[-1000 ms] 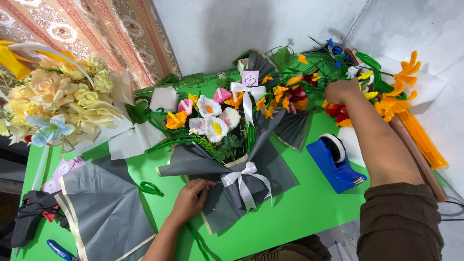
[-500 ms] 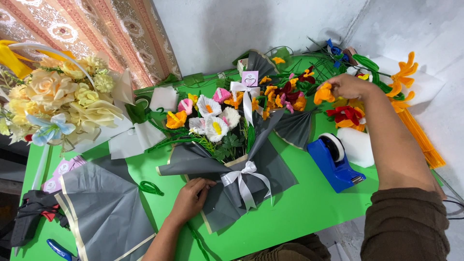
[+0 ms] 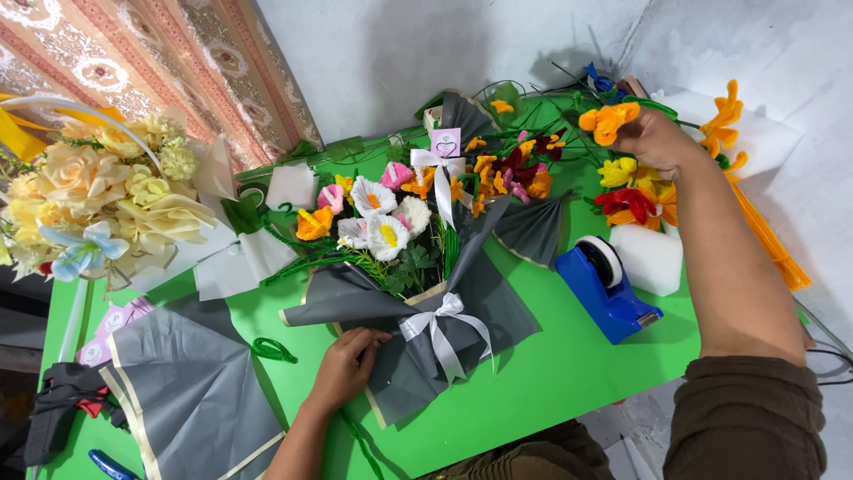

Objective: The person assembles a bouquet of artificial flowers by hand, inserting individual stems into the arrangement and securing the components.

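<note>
A bouquet [image 3: 391, 231] of white, pink and orange handmade flowers lies on the green table [image 3: 551, 373], wrapped in dark grey paper [image 3: 462, 293] and tied with a white ribbon bow [image 3: 442, 322]. My left hand [image 3: 345, 366] rests on the lower left of that wrapping. My right hand [image 3: 653, 140] is raised at the back right and holds an orange flower [image 3: 607, 119] by its green stem. A second grey-wrapped bouquet [image 3: 506, 169] of orange and dark red flowers lies behind the first.
A blue tape dispenser [image 3: 606, 289] and a white foam block [image 3: 650, 258] sit at the right. A large cream rose bouquet [image 3: 107, 196] fills the left. Spare grey paper [image 3: 191, 391] lies at the front left, with loose flowers [image 3: 635, 203] at the back right.
My right hand has lifted the orange flower up out of the pile and moved it slightly right. My left hand stays on the wrapping.
</note>
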